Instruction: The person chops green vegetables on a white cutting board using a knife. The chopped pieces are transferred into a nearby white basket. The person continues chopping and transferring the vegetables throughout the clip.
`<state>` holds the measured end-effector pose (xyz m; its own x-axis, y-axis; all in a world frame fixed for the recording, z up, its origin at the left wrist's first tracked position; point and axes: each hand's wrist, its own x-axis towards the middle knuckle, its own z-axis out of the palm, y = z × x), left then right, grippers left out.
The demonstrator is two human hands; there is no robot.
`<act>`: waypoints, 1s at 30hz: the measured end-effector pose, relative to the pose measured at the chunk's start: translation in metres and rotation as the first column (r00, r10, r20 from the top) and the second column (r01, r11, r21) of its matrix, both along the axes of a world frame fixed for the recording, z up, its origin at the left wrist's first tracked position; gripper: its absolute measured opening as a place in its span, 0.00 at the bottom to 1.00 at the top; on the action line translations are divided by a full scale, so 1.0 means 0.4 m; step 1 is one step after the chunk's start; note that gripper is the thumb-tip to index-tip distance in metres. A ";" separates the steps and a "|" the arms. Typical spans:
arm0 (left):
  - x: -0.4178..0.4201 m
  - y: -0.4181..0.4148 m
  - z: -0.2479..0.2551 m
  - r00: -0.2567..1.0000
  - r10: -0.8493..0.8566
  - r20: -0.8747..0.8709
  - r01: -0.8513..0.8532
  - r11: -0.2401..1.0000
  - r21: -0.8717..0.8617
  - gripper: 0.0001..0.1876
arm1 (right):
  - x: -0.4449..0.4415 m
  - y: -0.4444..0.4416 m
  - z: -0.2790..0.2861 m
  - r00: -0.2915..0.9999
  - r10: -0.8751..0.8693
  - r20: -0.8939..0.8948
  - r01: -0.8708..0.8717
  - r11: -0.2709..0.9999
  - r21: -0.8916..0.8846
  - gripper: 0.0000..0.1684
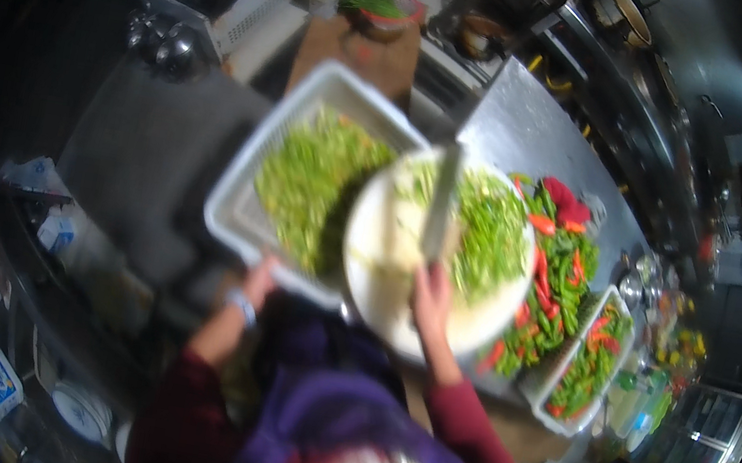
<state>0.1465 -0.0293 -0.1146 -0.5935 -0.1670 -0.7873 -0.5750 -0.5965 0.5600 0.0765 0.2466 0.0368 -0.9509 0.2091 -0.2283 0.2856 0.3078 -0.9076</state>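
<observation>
My right hand [432,299] grips a broad-bladed kitchen knife [443,199], its blade pointing away from me above a round white cutting board [371,298]. Sliced green peppers [493,230] are heaped on the board's right half; its left half shows bare surface with a few scraps. My left hand [260,280] holds the near rim of a white plastic basket [238,187]. Inside the basket lies a large pile of cut green peppers [316,185] with a few orange bits. The basket's right side meets the board's left edge. Motion blurs the basket and the knife.
Whole green and red peppers [550,283] are spread on the steel counter [529,122] right of the board. A second white basket [549,379] holds more peppers. Beyond stands a red colander [408,10] with green stalks. A wok [481,36] sits at the back.
</observation>
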 end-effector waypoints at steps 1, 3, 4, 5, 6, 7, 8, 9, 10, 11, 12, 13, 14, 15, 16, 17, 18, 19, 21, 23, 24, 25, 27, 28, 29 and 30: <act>-0.005 0.000 -0.004 1.000 -0.027 0.001 0.027 1.000 0.010 0.13 | 0.009 0.067 -0.001 0.994 -0.094 -0.049 0.095 0.995 0.018 0.15; -0.007 -0.028 -0.023 0.996 -0.091 -0.003 0.091 0.995 0.035 0.18 | 0.031 0.178 0.042 0.962 -0.271 -0.040 0.274 0.955 0.117 0.15; 0.003 -0.038 -0.041 0.995 -0.098 0.001 0.098 0.995 0.005 0.20 | 0.052 0.243 0.035 0.946 -0.324 -0.015 0.323 0.939 0.117 0.15; 0.005 -0.045 -0.056 0.994 -0.108 0.005 0.108 0.994 0.003 0.20 | 0.075 0.295 0.019 0.924 -0.382 0.006 0.378 0.918 0.122 0.15; 0.011 -0.052 -0.069 0.993 -0.115 0.012 0.115 0.993 -0.002 0.20 | 0.093 0.315 0.011 0.904 -0.427 0.032 0.421 0.900 0.112 0.16; 0.008 -0.054 -0.078 0.994 -0.109 0.027 0.109 0.994 -0.007 0.20 | 0.101 0.309 0.006 0.894 -0.437 0.099 0.411 0.888 0.206 0.18; 0.005 -0.052 -0.087 0.993 -0.108 0.042 0.109 0.994 -0.008 0.20 | 0.110 0.296 -0.001 0.930 -0.356 0.089 0.307 0.888 0.343 0.18; -0.001 -0.062 -0.093 0.994 -0.093 0.062 0.094 0.995 -0.020 0.20 | 0.106 0.263 0.007 0.946 -0.295 0.132 0.238 0.912 0.335 0.19; -0.009 -0.069 -0.088 0.993 -0.088 0.075 0.092 0.995 -0.046 0.20 | 0.104 0.231 0.018 0.957 -0.235 0.171 0.170 0.930 0.326 0.20; -0.017 -0.075 -0.084 0.992 -0.085 0.088 0.092 0.993 -0.070 0.21 | 0.110 0.233 0.026 0.951 -0.209 0.228 0.152 0.957 0.245 0.20; -0.026 -0.065 -0.069 0.992 -0.091 0.093 0.099 0.990 -0.096 0.22 | 0.114 0.244 0.036 0.944 -0.177 0.278 0.134 0.977 0.168 0.20; -0.031 -0.056 -0.054 0.994 -0.085 0.062 0.090 0.992 -0.092 0.23 | 0.118 0.254 0.050 0.936 -0.140 0.323 0.117 0.989 0.089 0.20; -0.037 -0.055 -0.037 0.996 -0.079 0.033 0.082 0.992 -0.094 0.24 | 0.132 0.261 0.071 0.959 -0.137 0.248 0.102 0.984 0.149 0.18; -0.037 -0.040 -0.013 0.997 -0.064 -0.031 0.063 0.997 -0.052 0.26 | 0.151 0.294 0.074 0.961 -0.191 0.201 0.148 0.966 0.214 0.18; -0.036 -0.034 -0.001 0.995 -0.043 -0.091 0.042 0.999 -0.013 0.27 | 0.171 0.330 0.062 0.959 -0.239 0.153 0.191 0.943 0.272 0.17; -0.037 -0.030 -0.008 0.995 -0.039 -0.089 0.040 0.999 0.012 0.28 | 0.186 0.364 0.052 0.954 -0.281 0.103 0.235 0.915 0.327 0.16; -0.043 -0.032 -0.014 0.995 -0.034 -0.090 0.037 0.999 0.035 0.30 | 0.191 0.388 0.046 0.946 -0.319 0.057 0.280 0.892 0.356 0.16; -0.048 -0.032 -0.019 0.996 -0.028 -0.091 0.033 0.998 0.058 0.31 | 0.186 0.396 0.061 0.923 -0.366 0.122 0.291 0.868 0.403 0.17; -0.056 -0.024 -0.019 0.997 -0.032 -0.073 0.033 0.999 0.013 0.31 | 0.188 0.420 0.003 0.973 -0.230 0.009 0.161 0.705 0.691 0.17; -0.061 -0.004 -0.009 1.000 -0.008 -0.024 0.007 1.000 -0.027 0.32 | 0.190 0.420 -0.032 0.980 -0.194 0.040 0.125 0.761 0.636 0.17; -0.066 0.002 0.009 1.000 0.024 0.009 -0.023 0.998 -0.054 0.33 | 0.187 0.417 -0.040 0.989 -0.140 0.044 0.078 0.756 0.650 0.17; -0.069 -0.001 0.009 0.999 0.034 -0.014 -0.034 0.998 -0.054 0.33 | 0.182 0.432 -0.038 0.994 -0.105 0.034 0.059 0.764 0.643 0.17; -0.062 -0.016 -0.007 0.993 0.033 -0.109 -0.036 0.999 -0.028 0.33 | 0.181 0.470 -0.015 0.999 -0.038 0.020 0.017 0.777 0.629 0.18; -0.059 -0.031 -0.026 0.983 0.022 -0.180 -0.023 1.000 -0.004 0.33 | 0.171 0.476 -0.009 0.995 -0.078 -0.064 0.101 0.808 0.581 0.19; -0.057 -0.041 -0.049 0.986 0.011 -0.167 -0.011 1.000 0.002 0.32 | 0.163 0.496 -0.001 0.992 -0.125 -0.020 0.112 0.788 0.605 0.19; -0.056 -0.056 -0.070 0.988 0.001 -0.154 0.000 1.000 0.007 0.32 | 0.151 0.514 -0.001 0.991 -0.129 -0.031 0.118 0.751 0.650 0.19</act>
<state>0.1242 -0.0515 -0.1426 -0.7074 -0.1620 -0.6880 -0.4820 -0.6013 0.6372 0.1368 0.4521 0.0363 -0.9038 0.4279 -0.0078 0.3746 0.7822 -0.4978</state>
